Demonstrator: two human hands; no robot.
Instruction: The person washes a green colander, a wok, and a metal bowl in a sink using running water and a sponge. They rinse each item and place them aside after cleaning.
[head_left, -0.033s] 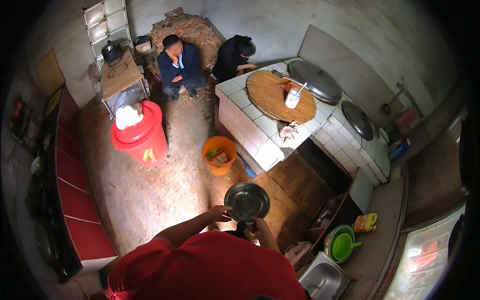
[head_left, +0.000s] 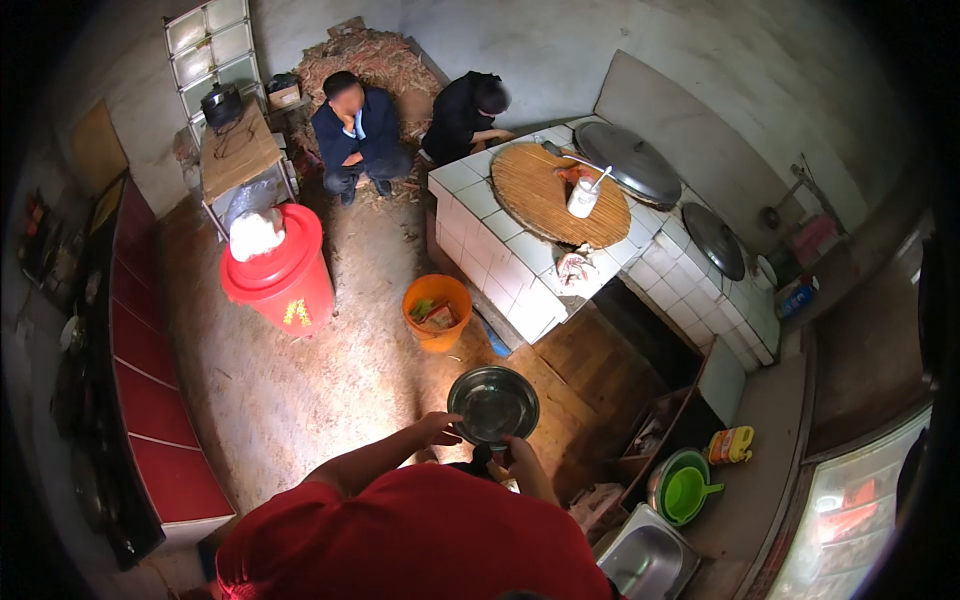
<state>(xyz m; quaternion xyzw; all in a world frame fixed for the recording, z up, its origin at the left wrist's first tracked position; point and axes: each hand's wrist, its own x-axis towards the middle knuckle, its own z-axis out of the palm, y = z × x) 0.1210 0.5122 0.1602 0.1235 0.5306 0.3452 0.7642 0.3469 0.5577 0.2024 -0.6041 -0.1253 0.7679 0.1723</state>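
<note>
A dark, shiny round basin [head_left: 494, 402] is held out in front of my body, its hollow facing up. At its near-left rim, my left hand [head_left: 438, 429] is closed on the edge. My right hand [head_left: 519, 453] grips the near-right rim, and its fingers are partly hidden. No contents can be made out inside the dark basin. Just beyond it, an orange bucket [head_left: 437, 338] with scraps inside stands on the floor.
A lidded red barrel [head_left: 290, 305] stands to the left. At the right is a white-tiled stove [head_left: 505, 295] bearing a round woven mat [head_left: 530, 205] and a metal lid [head_left: 630, 160]. Two people crouch at the back. A sink [head_left: 645, 560] and green dipper [head_left: 684, 494] are near right.
</note>
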